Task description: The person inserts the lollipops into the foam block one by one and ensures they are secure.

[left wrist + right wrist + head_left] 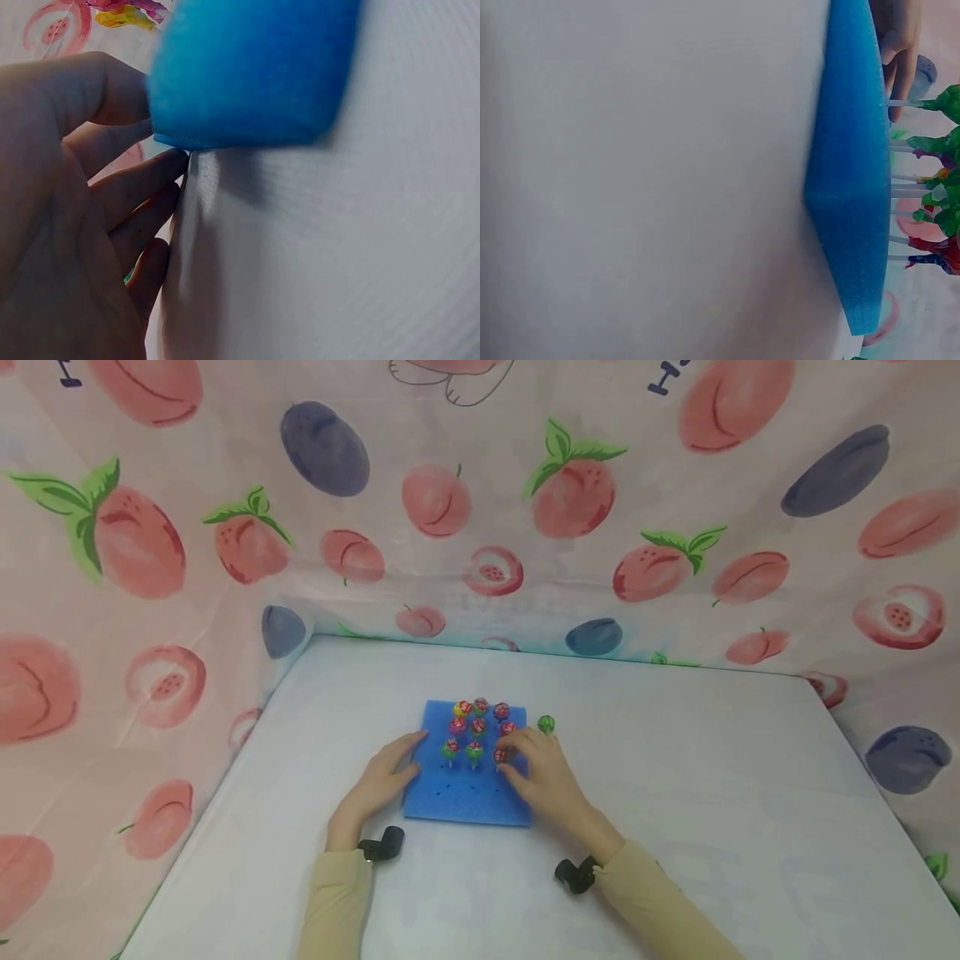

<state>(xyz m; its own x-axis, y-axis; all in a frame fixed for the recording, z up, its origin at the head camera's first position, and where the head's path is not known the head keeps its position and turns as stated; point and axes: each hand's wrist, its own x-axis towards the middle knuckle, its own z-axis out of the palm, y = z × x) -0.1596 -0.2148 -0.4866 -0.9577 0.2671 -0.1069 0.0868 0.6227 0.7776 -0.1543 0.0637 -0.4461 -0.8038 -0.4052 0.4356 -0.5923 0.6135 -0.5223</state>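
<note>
Several wrapped lollipops [474,750] stand upright on white sticks in a blue foam block [465,806]. At the block's left edge, my left hand [378,781] rests its thumb and fingertips against the foam side, fingers loosely extended. My right hand [551,781] reaches over the right edge, thumb and forefinger pinching a red-wrapped lollipop [501,755] in the row nearest me. A green lollipop [546,724] shows just beyond the right hand, its stick hidden. The right wrist view shows the foam's side [847,172] and sticks, but not the right hand's fingers.
Small holes [448,787] mark the near part of the foam. A white table surface [675,793] surrounds the block. Fruit-printed cloth [487,460] hangs behind and at the sides. Black wrist cameras [576,875] sit at both sleeve cuffs.
</note>
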